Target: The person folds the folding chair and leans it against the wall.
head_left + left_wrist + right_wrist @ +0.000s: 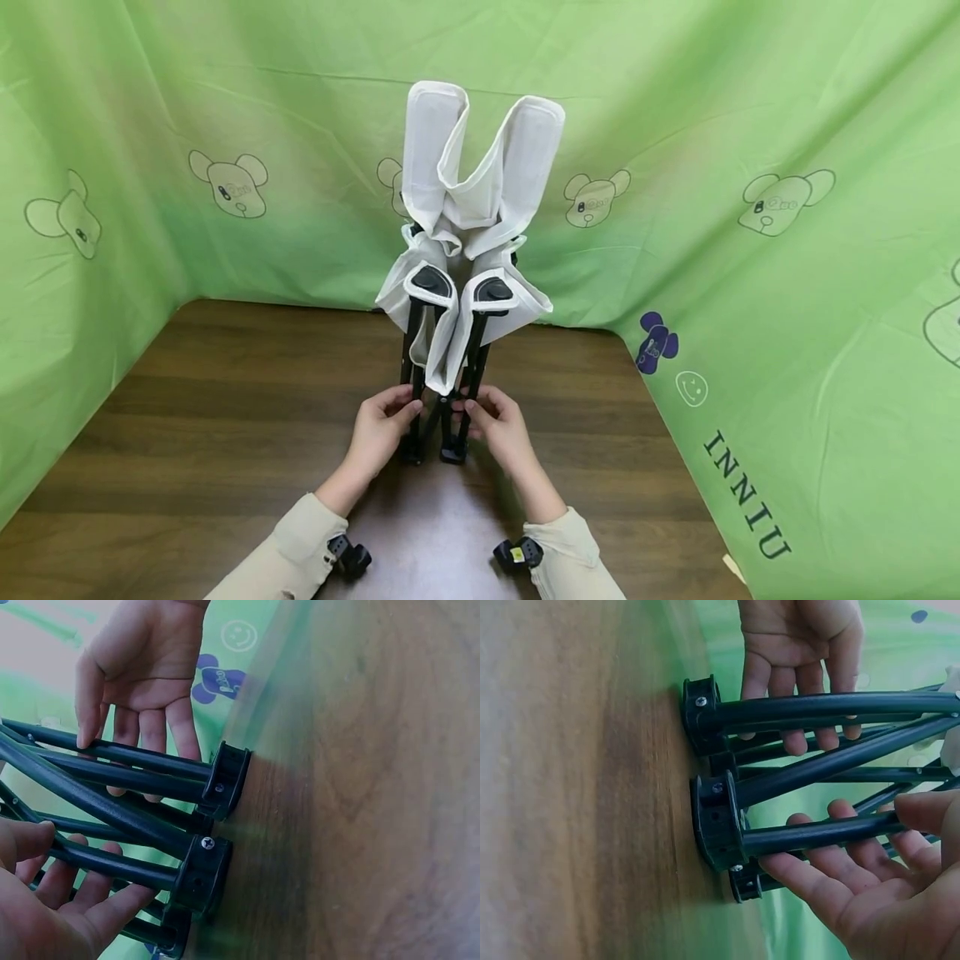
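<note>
- On the middle of the brown wooden table (225, 417), a folded chair (442, 354) with white fabric and black tubular legs stands on its feet, between the two hands.
- At left, the left hand (381, 429) grips a near leg tube: thumb on one side, fingers slightly spread and curved behind it.
- At right, the right hand (504, 429) holds another near leg tube likewise, thumb against it and bent fingers behind, gaps between them.
- Both forearms, in pale sleeves (309, 531), reach from the near side and slant inward, each with a black wrist camera (517, 554).
- Both wrist views show the fingers behind the tubes, largely hidden in the head view, and screws in the foot brackets (202, 874).
- Only the head view shows the whole fabric, before the far green curtain (300, 100).
</note>
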